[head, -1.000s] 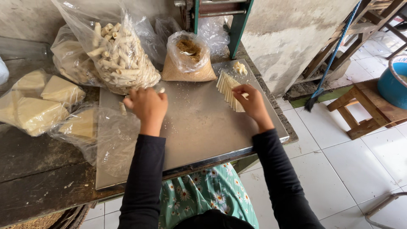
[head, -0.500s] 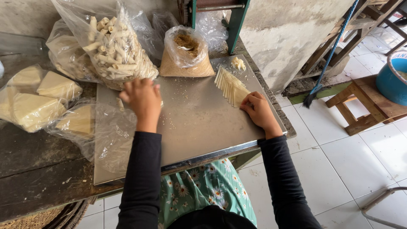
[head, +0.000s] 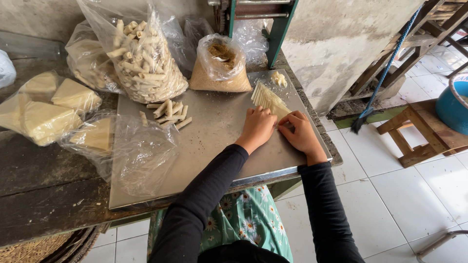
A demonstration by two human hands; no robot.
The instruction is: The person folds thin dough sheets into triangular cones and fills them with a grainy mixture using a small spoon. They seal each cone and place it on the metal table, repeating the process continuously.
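Grip: left hand [head: 257, 127] and right hand [head: 301, 134], fingers curled, pinch the near end of a fanned stack of pale wrapper sheets [head: 268, 99] on the metal surface [head: 214, 141]. Behind: clear bag of pale rolls [head: 144, 63], loose rolls [head: 168, 111], bag of brown crumbs [head: 220, 65]; at left, bagged yellowish blocks [head: 44, 107].

Both hands [head: 280, 129] together — fingers curled
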